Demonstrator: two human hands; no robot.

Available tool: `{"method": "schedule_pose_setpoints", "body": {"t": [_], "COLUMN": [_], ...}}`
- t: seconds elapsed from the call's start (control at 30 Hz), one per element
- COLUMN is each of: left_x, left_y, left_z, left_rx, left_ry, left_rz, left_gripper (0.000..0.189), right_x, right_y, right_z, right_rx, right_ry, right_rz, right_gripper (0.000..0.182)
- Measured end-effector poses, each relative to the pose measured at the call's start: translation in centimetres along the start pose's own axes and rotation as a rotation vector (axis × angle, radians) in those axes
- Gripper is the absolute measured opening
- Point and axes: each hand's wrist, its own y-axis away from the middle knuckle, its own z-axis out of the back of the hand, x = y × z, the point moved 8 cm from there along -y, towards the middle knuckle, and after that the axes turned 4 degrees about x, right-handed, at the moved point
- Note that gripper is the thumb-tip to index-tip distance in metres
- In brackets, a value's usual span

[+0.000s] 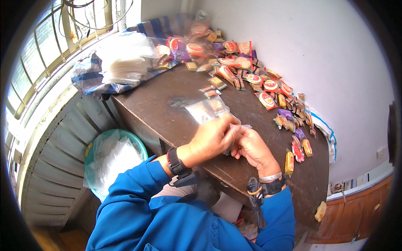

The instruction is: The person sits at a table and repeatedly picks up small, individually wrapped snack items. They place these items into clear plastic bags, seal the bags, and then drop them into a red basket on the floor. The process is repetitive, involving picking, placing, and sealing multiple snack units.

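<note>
Over the dark brown wooden table, my left hand (210,136) and my right hand (252,147) meet at one end of a clear plastic bag (201,110). Both hands pinch its gathered end, and my fingers hide that part. Inside the bag lie a few small wrapped snacks, among them a yellowish packet (216,105). Just beyond the bag, a small wrapped snack with a red-brown band (209,91) rests on the table, with another yellowish packet (217,82) behind it.
Many wrapped snacks (227,72) are heaped along the wall side of the table (150,91). A stack of clear plastic bags (125,59) sits on a blue-striped woven sheet (91,75) at the back left. Below, a teal basin (143,146) holds more clear plastic. Window bars stand left.
</note>
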Motion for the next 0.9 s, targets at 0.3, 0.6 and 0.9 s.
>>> {"method": "schedule_pose_setpoints", "body": {"t": [0.3,0.6,0.9], "left_x": [1.1,0.2,0.2], "left_y": [0.0,0.0,-1.8], "left_z": [0.1,-1.1,-2.4], "left_rx": [-0.103,0.07,0.303], "left_ry": [-0.534,-0.261,-0.532], "left_rz": [-0.096,-0.054,-0.371], "left_gripper": [0.017,0.013,0.035], "right_x": [0.9,1.2,5.1], "right_y": [1.5,2.7,3.6], "right_z": [3.0,9.4,2.1], "right_rx": [-0.062,-0.532,-0.52], "right_ry": [-0.318,0.248,1.018], "right_rz": [0.036,0.07,0.796], "right_gripper": [0.021,0.012,0.038]}}
